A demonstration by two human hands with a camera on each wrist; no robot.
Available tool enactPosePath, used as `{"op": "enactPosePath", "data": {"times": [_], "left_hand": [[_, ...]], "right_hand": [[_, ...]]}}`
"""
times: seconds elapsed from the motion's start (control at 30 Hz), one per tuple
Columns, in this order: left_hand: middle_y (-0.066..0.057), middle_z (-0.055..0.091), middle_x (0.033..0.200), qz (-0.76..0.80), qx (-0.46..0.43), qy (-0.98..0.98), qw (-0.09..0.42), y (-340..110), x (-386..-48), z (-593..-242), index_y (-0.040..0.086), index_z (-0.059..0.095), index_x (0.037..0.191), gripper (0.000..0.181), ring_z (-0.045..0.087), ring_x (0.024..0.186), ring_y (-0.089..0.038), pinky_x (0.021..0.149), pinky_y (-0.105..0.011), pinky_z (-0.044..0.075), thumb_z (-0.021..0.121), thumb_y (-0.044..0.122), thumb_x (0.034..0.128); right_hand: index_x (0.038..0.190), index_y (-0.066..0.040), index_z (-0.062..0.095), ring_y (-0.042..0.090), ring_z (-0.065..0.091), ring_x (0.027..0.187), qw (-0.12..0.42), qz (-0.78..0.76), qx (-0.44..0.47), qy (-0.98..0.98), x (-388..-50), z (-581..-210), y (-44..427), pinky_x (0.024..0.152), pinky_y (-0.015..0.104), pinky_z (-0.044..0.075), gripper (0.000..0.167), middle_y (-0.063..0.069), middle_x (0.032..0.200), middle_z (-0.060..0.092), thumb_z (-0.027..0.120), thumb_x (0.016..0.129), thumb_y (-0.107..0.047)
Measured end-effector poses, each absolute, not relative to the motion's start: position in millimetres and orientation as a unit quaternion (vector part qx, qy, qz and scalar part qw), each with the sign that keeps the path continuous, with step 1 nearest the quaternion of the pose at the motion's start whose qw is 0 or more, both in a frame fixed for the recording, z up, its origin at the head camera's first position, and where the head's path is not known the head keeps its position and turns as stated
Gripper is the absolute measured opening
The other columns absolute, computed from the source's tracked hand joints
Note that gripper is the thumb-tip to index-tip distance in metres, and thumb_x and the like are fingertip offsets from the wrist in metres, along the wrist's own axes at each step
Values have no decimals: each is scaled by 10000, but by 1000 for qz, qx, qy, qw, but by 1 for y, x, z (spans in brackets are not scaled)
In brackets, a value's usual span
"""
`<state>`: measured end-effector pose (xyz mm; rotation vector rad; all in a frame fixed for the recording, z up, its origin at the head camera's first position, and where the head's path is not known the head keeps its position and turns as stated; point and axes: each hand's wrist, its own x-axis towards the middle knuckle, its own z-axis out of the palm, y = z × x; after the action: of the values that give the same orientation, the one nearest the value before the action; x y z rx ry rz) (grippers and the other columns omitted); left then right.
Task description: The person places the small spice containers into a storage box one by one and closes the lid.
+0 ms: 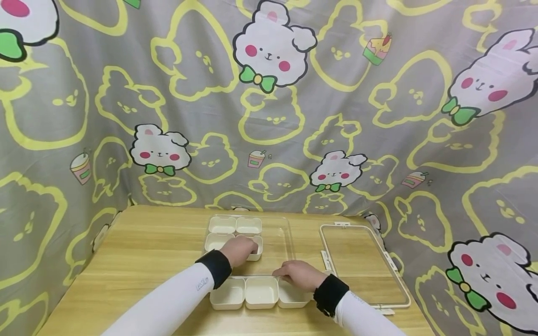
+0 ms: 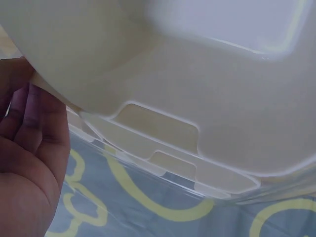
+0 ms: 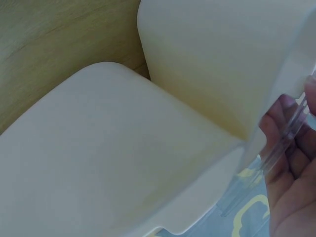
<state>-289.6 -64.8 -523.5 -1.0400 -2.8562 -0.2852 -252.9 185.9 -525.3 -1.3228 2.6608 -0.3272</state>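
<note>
In the head view, my left hand [image 1: 239, 251] pinches the wall of a small cream container [image 1: 254, 256] in a clear tray [image 1: 288, 235]. That container is the front right of a two-by-two group at the tray's left. The left wrist view shows this hand [image 2: 32, 148] at the container's rim [image 2: 212, 98], part of its fingers hidden. My right hand [image 1: 299, 275] grips the tray's front edge, above the rightmost of three containers in a row. In the right wrist view, its fingers curl round the clear edge [image 3: 286, 140], beside cream containers [image 3: 123, 143].
The front row's middle container [image 1: 261, 294] and left container [image 1: 228, 295] stand on the wooden table [image 1: 155, 252], nearer me than the tray. A clear lid with a white frame [image 1: 348, 227] and clips lies to the right. A patterned curtain [image 1: 277, 182] hangs behind and at both sides.
</note>
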Motion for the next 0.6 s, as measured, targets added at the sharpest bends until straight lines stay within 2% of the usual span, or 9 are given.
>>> {"op": "enactPosePath", "data": {"times": [0.2, 0.43, 0.6], "left_hand": [[87, 493, 663, -113, -337, -934, 40, -64, -289, -518, 118, 678, 758, 219, 405, 608, -96, 535, -264, 373, 640, -94, 798], [72, 411, 648, -123, -332, -935, 38, -64, -290, -519, 92, 654, 737, 190, 364, 611, -115, 530, -270, 326, 629, -75, 824], [77, 440, 664, -123, -325, -937, 34, -65, -293, -523, 101, 668, 760, 190, 389, 621, -113, 534, -275, 356, 629, -69, 834]], "right_hand": [[1149, -161, 754, 1, 585, 794, 79, -109, -437, 889, -254, -526, 186, 744, 173, 495, 251, -79, 855, 638, 655, 950, -43], [1147, -156, 755, -1, 589, 798, 75, -111, -442, 887, -254, -527, 186, 748, 167, 495, 251, -80, 853, 639, 659, 945, -40], [1142, -152, 755, -5, 583, 787, 76, -113, -443, 886, -254, -527, 186, 742, 166, 493, 246, -77, 850, 641, 658, 946, -40]]}}
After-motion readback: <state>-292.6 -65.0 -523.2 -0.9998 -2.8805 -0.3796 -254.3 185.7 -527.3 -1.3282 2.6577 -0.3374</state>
